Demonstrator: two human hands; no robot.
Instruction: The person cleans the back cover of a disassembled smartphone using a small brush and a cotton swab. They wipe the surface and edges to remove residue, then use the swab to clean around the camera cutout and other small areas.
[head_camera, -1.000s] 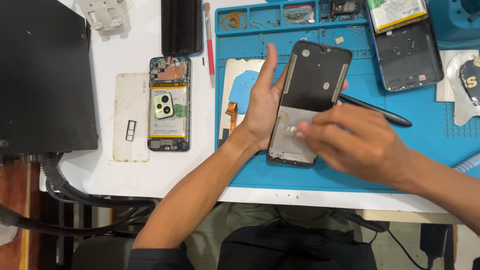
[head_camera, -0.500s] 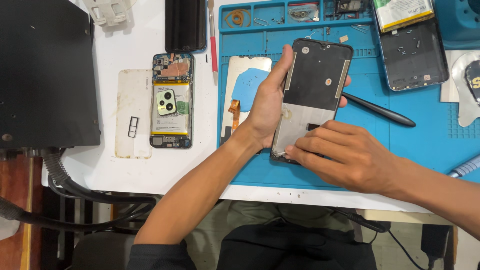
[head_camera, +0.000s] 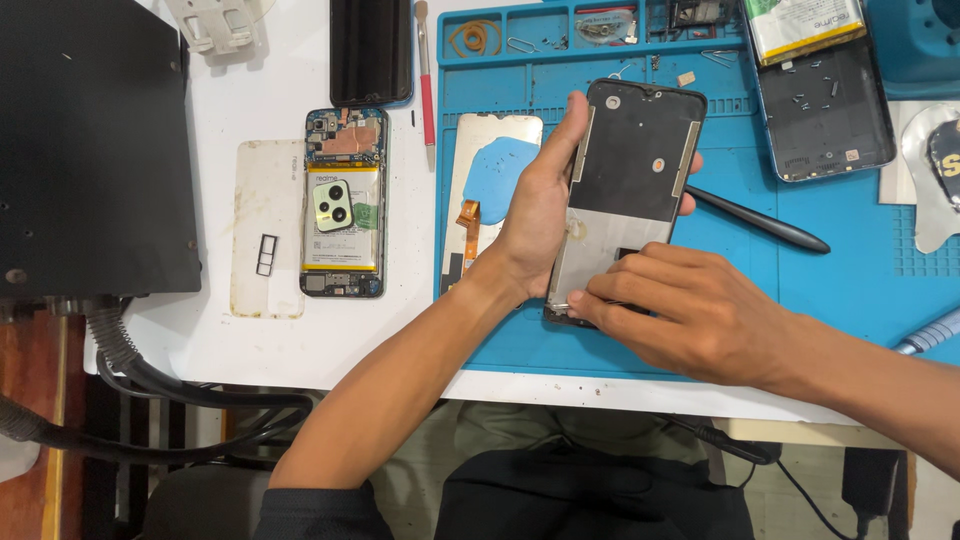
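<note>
1. Fingers (head_camera: 640, 268) of the right hand (head_camera: 695, 315) are bunched together and pressed on the lower end of a phone display frame (head_camera: 628, 170); the left hand (head_camera: 540, 205) is clamped round that frame's left edge, thumb up along the side, fingertips showing past the right edge.
2. Black slab-shaped machine (head_camera: 90, 140) fills the far left of the white table (head_camera: 260, 340), with dark hoses (head_camera: 150, 385) hanging below it.
3. Blue repair mat (head_camera: 850, 300) covers the right part of the table; the display frame is held over its middle, back side up, tilted slightly, bottom end near the mat's front edge.
4. Opened phone (head_camera: 344, 205) with its battery and camera module exposed lies on the white table left of the mat, just beside a clear back cover (head_camera: 268, 225) that has a SIM tray (head_camera: 266, 254) on it.
5. Another opened phone shell (head_camera: 825, 110) lies at the mat's upper right, small screws loose inside it.
6. Detached screen panel (head_camera: 490, 170) with a blue patch lies on the mat, just left of the left hand.
7. Dark phone (head_camera: 371, 50) lies face down above the opened phone.
8. Black stylus-like tool (head_camera: 765, 222) lies on the mat right of the frame.
9. Red-handled brush (head_camera: 425, 70) lies along the mat's left edge.
</note>
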